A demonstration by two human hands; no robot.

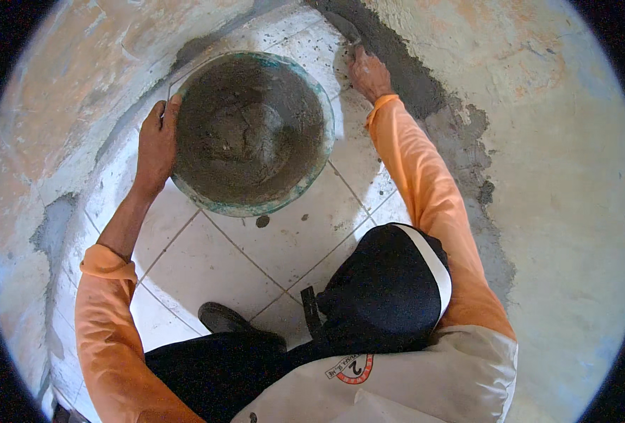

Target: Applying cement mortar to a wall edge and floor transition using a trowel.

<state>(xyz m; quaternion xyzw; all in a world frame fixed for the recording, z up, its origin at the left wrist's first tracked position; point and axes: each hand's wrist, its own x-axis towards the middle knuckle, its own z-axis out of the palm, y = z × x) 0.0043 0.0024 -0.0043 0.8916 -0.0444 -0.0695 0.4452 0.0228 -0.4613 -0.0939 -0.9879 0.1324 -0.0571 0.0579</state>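
Note:
My left hand (pixel 157 144) grips the left side of a round bucket (pixel 319 113) by its rim or thin handle. Grey wet mortar (pixel 245 134) coats its inside. My right hand (pixel 370 74) is closed on a metal trowel (pixel 350 32), partly hidden by the fingers, against a band of fresh dark mortar (pixel 418 77) along the foot of the right wall. The bucket stands on white floor tiles (pixel 242 261), which have dark spatters below it and near my right hand.
Weathered plastered walls (pixel 58 113) rise on the left and right (pixel 552 176), with grey patches (pixel 58 225) along their bases. My bent knee (pixel 376 275) juts over the tiles at lower right, and my dark shoe (pixel 224 317) rests on the floor. A dark object shows at the far right edge.

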